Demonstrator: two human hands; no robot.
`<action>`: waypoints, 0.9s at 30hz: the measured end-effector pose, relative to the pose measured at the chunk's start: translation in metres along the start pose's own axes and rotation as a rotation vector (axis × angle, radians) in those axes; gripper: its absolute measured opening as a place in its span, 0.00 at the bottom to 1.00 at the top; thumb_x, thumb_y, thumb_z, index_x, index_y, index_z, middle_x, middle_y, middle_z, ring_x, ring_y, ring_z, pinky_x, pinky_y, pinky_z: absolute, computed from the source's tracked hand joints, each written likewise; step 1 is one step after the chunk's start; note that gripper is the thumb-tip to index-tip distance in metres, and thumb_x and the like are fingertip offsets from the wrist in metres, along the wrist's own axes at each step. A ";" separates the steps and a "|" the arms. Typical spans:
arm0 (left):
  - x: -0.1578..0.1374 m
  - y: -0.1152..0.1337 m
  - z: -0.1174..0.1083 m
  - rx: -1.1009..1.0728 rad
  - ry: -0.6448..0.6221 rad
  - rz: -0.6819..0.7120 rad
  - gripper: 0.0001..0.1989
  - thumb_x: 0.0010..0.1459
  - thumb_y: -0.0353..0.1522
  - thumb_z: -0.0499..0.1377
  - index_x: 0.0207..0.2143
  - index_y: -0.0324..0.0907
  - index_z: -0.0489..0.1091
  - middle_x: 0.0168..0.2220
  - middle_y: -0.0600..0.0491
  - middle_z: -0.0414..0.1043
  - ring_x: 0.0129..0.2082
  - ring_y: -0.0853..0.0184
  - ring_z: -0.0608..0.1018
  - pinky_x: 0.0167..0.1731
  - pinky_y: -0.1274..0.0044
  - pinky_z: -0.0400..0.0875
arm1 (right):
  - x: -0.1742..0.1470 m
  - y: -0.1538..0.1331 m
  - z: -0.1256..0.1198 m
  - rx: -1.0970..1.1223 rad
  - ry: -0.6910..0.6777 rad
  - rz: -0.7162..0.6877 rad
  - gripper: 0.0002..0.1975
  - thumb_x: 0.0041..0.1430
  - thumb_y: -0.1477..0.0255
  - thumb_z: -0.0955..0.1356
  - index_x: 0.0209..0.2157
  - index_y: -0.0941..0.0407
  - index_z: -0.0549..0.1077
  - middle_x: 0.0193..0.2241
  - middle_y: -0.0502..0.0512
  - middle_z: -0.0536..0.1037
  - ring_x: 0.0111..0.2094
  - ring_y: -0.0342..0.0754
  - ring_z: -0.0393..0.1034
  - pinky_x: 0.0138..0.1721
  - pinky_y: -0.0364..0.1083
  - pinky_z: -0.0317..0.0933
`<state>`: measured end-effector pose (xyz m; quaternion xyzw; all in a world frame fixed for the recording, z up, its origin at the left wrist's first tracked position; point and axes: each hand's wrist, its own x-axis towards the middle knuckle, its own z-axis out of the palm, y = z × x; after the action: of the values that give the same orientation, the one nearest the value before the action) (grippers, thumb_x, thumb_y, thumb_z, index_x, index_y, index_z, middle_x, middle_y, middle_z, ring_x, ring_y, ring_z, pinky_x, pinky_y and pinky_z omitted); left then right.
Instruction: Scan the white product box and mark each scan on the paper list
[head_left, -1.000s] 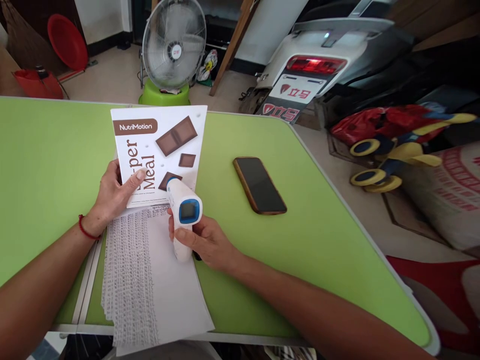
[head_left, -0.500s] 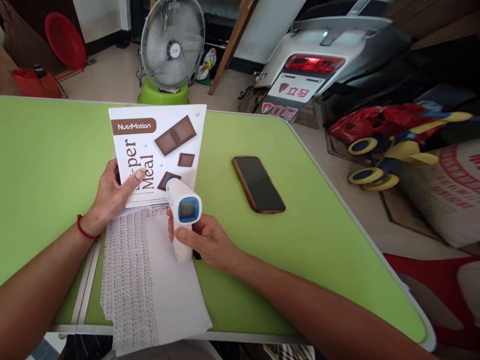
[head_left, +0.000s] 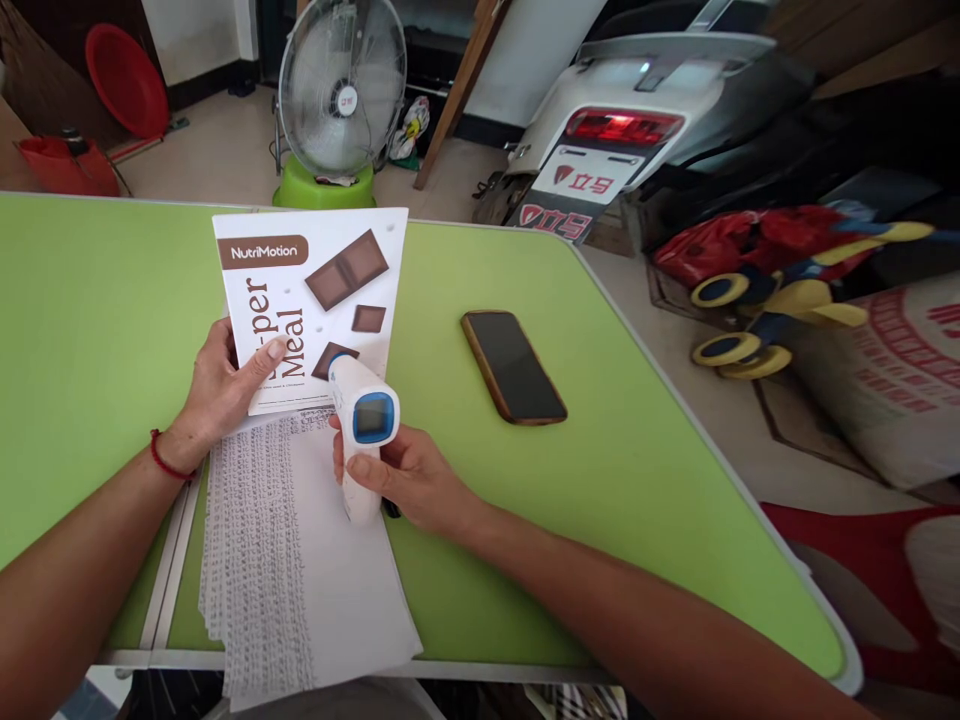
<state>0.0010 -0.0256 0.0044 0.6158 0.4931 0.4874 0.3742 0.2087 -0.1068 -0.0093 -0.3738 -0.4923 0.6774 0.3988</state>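
1. Flat white printed NutriMotion pack with brown chocolate pictures (head_left: 322, 290) is held tilted up at the far end of the sheets; left hand (head_left: 225, 385) grip clamped on its left edge, thumb across the front.
2. White pistol-shaped plastic thermometer with blue trim (head_left: 360, 447) is held upright; right hand (head_left: 420, 482) grip clamped round its handle, thumb on the near side.
3. Thermometer nose is lapped over the pack's lower right part in view; contact cannot be told.
4. Progress, as judged: both items are already in hand and the thermometer is brought up to the pack. No digits can be read on the small grey screen (head_left: 372, 418), so whether a reading has been taken cannot be told. Neither item is set down yet.
5. Loose white paper sheets covered partly in handwriting (head_left: 337, 600) are spread below the hands on the green metal-edged surface (head_left: 637, 470); left untouched by the fingers, as far as shown.
6. Black-screened phone in a brown case (head_left: 516, 368) is laid to the right, well apart, held by neither hand.
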 end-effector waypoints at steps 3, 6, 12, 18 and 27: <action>0.000 0.000 0.000 0.003 -0.002 -0.002 0.30 0.54 0.54 0.64 0.48 0.41 0.68 0.52 0.42 0.73 0.51 0.50 0.76 0.49 0.56 0.73 | 0.000 0.000 0.000 0.013 0.004 -0.008 0.23 0.49 0.52 0.74 0.38 0.54 0.72 0.30 0.50 0.71 0.29 0.43 0.64 0.29 0.45 0.63; -0.001 0.001 0.000 0.014 0.003 -0.003 0.30 0.54 0.54 0.64 0.49 0.41 0.68 0.52 0.42 0.73 0.51 0.50 0.76 0.50 0.56 0.72 | 0.001 0.000 0.000 0.008 0.009 -0.004 0.23 0.48 0.51 0.74 0.36 0.54 0.72 0.29 0.50 0.71 0.29 0.43 0.64 0.29 0.45 0.62; -0.001 0.001 -0.001 0.036 0.033 0.020 0.29 0.53 0.53 0.65 0.46 0.42 0.68 0.49 0.43 0.74 0.49 0.51 0.77 0.47 0.59 0.74 | -0.002 -0.005 -0.001 -0.058 0.047 -0.025 0.23 0.48 0.49 0.73 0.33 0.54 0.71 0.27 0.50 0.71 0.28 0.43 0.64 0.29 0.45 0.63; 0.005 -0.001 -0.007 0.065 0.039 0.122 0.27 0.56 0.50 0.64 0.49 0.42 0.66 0.50 0.45 0.73 0.50 0.53 0.76 0.50 0.61 0.73 | 0.003 -0.014 -0.021 -0.318 0.354 -0.138 0.19 0.52 0.53 0.72 0.35 0.54 0.72 0.28 0.51 0.74 0.28 0.44 0.65 0.30 0.46 0.64; 0.012 -0.003 -0.012 -0.004 -0.023 0.159 0.25 0.54 0.48 0.65 0.50 0.50 0.65 0.55 0.49 0.69 0.55 0.54 0.73 0.57 0.59 0.69 | 0.021 -0.005 -0.099 -1.275 0.607 -0.168 0.21 0.52 0.56 0.70 0.42 0.55 0.77 0.39 0.61 0.76 0.40 0.57 0.72 0.34 0.51 0.66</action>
<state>-0.0110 -0.0136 0.0074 0.6578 0.4374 0.5096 0.3410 0.2900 -0.0499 -0.0303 -0.6671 -0.6872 0.0904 0.2729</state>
